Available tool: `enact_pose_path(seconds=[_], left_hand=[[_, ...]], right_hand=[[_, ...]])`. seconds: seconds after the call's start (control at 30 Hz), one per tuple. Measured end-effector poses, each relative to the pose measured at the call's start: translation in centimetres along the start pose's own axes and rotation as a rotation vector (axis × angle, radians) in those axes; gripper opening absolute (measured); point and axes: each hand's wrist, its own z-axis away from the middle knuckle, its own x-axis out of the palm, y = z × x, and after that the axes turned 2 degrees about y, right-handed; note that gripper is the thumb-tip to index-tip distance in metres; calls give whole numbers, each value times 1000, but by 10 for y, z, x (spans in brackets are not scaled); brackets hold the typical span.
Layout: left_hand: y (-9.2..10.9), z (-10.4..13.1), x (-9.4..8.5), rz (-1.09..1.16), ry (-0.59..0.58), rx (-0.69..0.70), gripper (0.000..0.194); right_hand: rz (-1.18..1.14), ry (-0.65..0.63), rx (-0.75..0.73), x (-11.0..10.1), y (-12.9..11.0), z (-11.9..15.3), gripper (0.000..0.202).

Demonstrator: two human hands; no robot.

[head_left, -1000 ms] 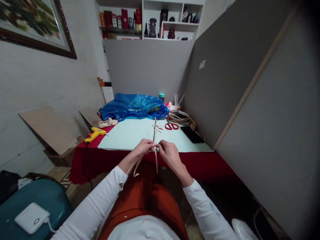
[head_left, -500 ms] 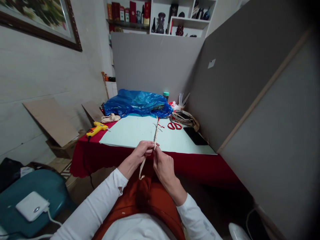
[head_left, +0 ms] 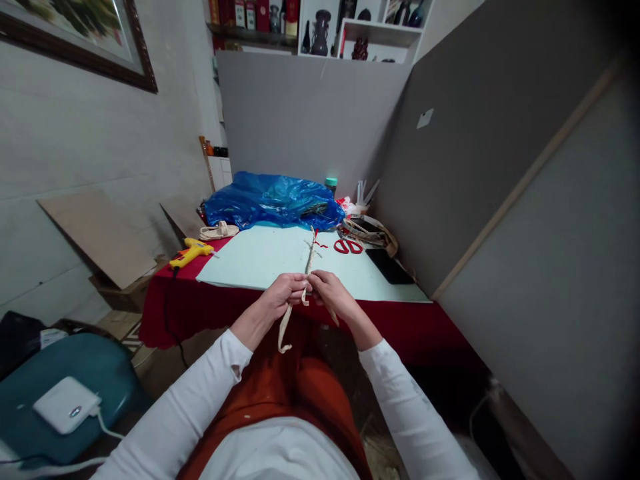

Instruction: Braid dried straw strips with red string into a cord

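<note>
A thin, pale, braided or wrapped strip (head_left: 311, 253) runs from my hands away over the table's front edge, with small stray ends along it. My left hand (head_left: 283, 293) is closed on its near end, thumb and fingers pinched together. A flat cream tail (head_left: 284, 330) hangs below that hand, curled at the tip. My right hand (head_left: 331, 293) meets the left at the same spot, fingers pinched on the strip. Another pale end loops down between the hands, and one more shows under my right palm. The exact fingertip grip is partly hidden.
A pale board (head_left: 250, 260) covers the red-clothed table. On or around it are red-handled scissors (head_left: 348, 247), a black tablet-like slab (head_left: 390, 267), a yellow glue gun (head_left: 191, 253), a woven sandal-like item (head_left: 219, 231) and a blue plastic bag (head_left: 270, 200). A grey partition (head_left: 480, 153) rises at right.
My right hand has moved up and turned flatter, its forearm swinging outward. Pale ends now show between the hands and under the right palm. The view has tipped slightly downward.
</note>
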Motion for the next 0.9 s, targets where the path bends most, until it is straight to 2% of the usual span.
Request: enact_pose_path(seconds=[0.1,0.3,0.43,0.53,0.67,0.8,0.9], left_hand=[[1,2,4,-35,23,19,8],[-2,9,10,-126,115,88,9],[-3,20,1,-317,208,111,15],[-2,28,-5,-418,222,104,18],[3,37,1,-522,239,136,20],[5,45,22,-953,289,268,29],[-1,49,36,-1258,341,255,29]], right_hand=[[-71,-18,20,6,3,-4,32],[-281,-121,101,-1,3,2,35],[-375,-96,140,0,7,6,35],[-412,-61,141,5,13,5,33],[-443,-24,122,13,21,0,33],[-490,16,124,14,22,-1,30],[-535,20,183,11,17,2,31]])
